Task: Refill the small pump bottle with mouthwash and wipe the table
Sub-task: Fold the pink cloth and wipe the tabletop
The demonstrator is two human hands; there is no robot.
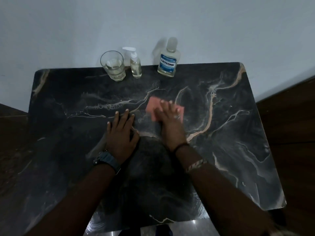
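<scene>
Two hands lie on the dark marble desk (pixel 221 150) as we wipe it. Our right hand (pixel 170 123) presses flat on a pink cloth (pixel 154 106) near the middle of the desk, fingers straight and spread over it, not curled round it. Our left hand (pixel 121 132) rests just beside it on the bare stone, also flat and open, holding nothing.

At the far edge, against the wall, stand three things in a row, well apart from the cloth: a glass (pixel 112 65) with some pale liquid, the pump bottle (pixel 135 65) with its pump on and liquid inside, and the mouthwash (pixel 167 58) with its cap on. We judge that the refill is done and only the wiping is left.

What can go wrong from here, we think, is a long stroke toward the far edge. The pump bottle is thin and tall, so a push from the cloth or from the fingers may tip it, and the glass is open and would spill. Also the cloth is only pressed, not gripped, so on a fast stroke it may slip from under the hand
</scene>
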